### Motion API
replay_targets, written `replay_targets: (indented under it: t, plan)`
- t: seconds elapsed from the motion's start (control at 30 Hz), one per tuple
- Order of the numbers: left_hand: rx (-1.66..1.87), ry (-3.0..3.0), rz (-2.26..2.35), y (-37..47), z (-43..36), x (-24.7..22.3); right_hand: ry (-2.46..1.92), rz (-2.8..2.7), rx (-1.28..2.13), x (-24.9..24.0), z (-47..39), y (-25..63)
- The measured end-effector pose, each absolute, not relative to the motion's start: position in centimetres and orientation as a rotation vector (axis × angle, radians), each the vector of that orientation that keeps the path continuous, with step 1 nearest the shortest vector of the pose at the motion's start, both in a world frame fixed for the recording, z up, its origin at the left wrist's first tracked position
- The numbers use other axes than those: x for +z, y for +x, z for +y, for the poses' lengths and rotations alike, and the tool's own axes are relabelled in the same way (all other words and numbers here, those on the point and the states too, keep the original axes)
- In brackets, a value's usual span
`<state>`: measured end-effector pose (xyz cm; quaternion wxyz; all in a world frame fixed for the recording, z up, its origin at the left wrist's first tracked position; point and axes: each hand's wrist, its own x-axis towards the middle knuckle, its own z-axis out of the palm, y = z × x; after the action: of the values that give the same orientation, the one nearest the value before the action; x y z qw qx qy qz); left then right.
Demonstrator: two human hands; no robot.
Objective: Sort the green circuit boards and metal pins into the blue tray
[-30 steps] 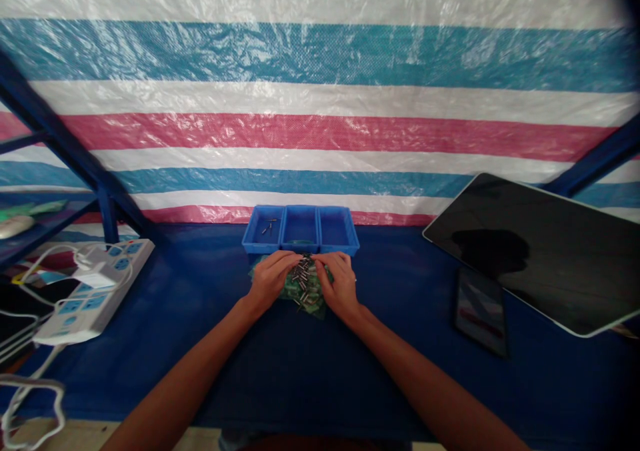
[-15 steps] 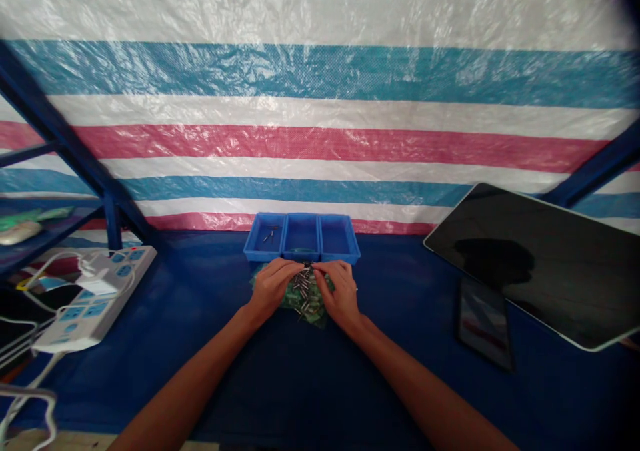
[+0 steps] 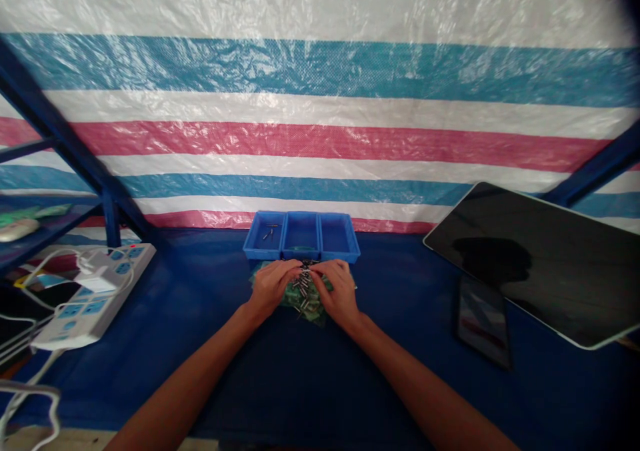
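At left, note oblong white plastic power strip. At centre, find left hand, fingers bunched at slim, shiny metal pins heaped on crinkled green plastic, just before three rectangular blue trays; right hand curled opposite. Cannot tell whether pinching, in either case. At right, see dark slab, then glossy, pale-edged panel. Below, smooth blue table; behind, creased striped sheeting.

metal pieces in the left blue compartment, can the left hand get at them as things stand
Likely yes: the left hand is just in front of the left blue compartment, whose top looks open over the metal pieces, though the hand is at the nearer pile.
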<state>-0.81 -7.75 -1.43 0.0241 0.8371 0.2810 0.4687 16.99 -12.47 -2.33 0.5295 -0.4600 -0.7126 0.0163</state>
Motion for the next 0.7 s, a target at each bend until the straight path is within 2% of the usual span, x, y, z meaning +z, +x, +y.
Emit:
replay_targets:
  t: [0.4, 0.57, 0.7]
  plan:
    - [1.517, 2.582, 0.75, -0.9, -8.1, -0.8, -1.153, -1.597, 0.014, -2.7, -12.4, 17.2]
    - [1.924, 2.535, 1.161, -2.5, -6.3, -0.1, -1.166, -1.608, 0.01, -2.5, -12.5, 17.1]
    - [1.682, 2.591, 1.479, -3.4, -4.4, 0.4, -1.16, -1.627, 0.023, -2.4, -12.6, 17.1]
